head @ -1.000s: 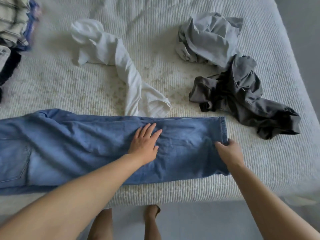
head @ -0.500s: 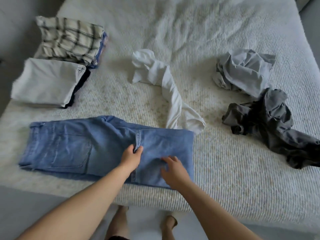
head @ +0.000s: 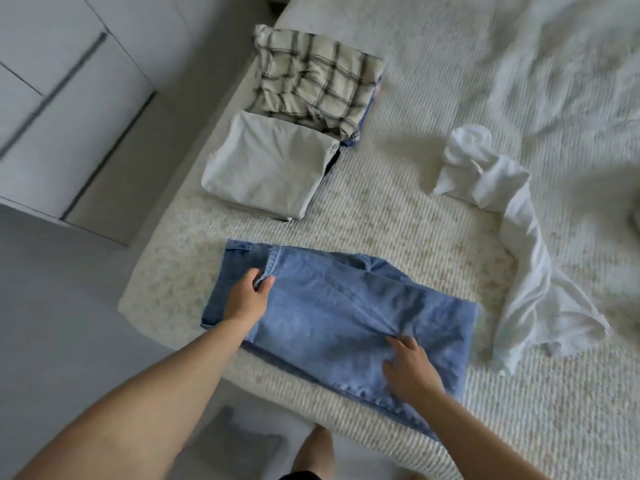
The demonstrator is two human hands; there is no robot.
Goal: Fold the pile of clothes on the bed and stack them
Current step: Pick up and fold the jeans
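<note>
Lying near the front-left corner of the cream ribbed bedspread [head: 398,209], the folded blue denim jeans [head: 346,313] overhung its front edge slightly. Left hand [head: 247,299] pinched the folded-over hem; right hand [head: 410,370] pressed flat, fingers extended. Bare bedspread separated jeans from the folded beige garment [head: 263,168] and crumpled white shirt [head: 519,244].

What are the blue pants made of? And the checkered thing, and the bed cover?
The blue pants look like denim: faded blue, thick, with stitched hems. The checkered cloth seems a thin woven fabric, maybe cotton, soft and crinkled. The bed cover looks like a ribbed, knitted or woven textile, matte cream; which one I can't tell.
</note>
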